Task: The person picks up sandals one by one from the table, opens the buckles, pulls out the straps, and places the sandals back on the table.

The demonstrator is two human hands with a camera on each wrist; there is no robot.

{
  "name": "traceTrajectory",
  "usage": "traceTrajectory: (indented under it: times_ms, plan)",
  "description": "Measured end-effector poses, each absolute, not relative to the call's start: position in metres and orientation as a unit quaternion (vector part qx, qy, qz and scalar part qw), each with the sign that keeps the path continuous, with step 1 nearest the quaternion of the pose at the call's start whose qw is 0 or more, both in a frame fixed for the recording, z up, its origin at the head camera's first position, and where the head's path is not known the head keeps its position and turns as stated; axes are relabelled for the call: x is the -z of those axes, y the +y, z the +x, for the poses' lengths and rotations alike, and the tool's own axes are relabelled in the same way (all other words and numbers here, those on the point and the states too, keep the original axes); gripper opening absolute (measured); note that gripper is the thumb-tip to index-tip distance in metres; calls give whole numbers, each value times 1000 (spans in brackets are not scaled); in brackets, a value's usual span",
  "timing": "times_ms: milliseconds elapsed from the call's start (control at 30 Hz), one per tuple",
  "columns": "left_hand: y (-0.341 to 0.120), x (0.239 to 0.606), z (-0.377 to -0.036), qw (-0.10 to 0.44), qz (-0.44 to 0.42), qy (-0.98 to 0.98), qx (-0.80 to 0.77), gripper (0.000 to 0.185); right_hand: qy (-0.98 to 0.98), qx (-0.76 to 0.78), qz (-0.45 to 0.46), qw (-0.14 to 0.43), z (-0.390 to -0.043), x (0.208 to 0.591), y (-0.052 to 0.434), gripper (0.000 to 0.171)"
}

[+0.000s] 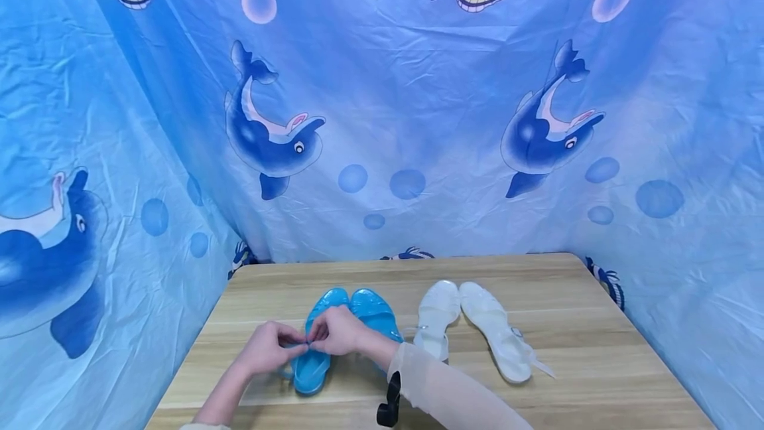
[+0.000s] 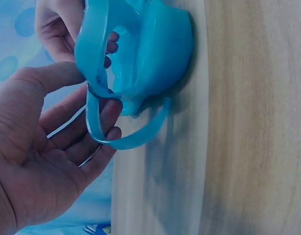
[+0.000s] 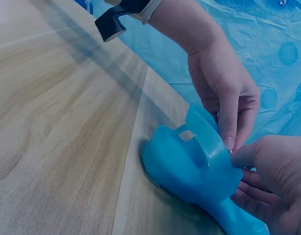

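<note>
both hands meet over a blue jelly sandal [image 1: 313, 350] at lower centre of the frame: left hand [image 1: 266, 348] and right hand [image 1: 338, 331] pinch its ankle strap [image 2: 99, 85], white sandals [image 1: 477, 324] lying just right on the wooden table [image 1: 597, 350].

Makeshift recording booth: dolphin-print curtain [image 1: 382, 118], wooden table [image 1: 597, 363].

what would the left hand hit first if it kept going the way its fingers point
Most likely the right hand: the left hand points rightward across the blue sandal's strap, where both hands already pinch it. Depth beyond that is unclear.
</note>
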State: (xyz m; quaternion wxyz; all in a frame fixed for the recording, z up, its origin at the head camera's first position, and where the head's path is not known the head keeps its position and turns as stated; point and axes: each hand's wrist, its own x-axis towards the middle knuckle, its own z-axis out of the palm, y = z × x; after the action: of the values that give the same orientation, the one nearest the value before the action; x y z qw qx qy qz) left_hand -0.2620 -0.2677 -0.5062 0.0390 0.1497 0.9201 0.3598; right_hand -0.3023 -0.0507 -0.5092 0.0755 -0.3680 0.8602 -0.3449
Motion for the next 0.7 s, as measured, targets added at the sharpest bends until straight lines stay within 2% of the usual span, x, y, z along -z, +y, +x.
traceTrajectory:
  times_ms: [267, 700]
  plan:
    - [-268, 512, -263, 50, 163, 914, -368, 19, 858, 373, -342, 83, -301, 510, -50, 6]
    - [-271, 518, -265, 34, 156, 911, -379, 17, 860, 372, -336, 96, -300, 517, -46, 9]
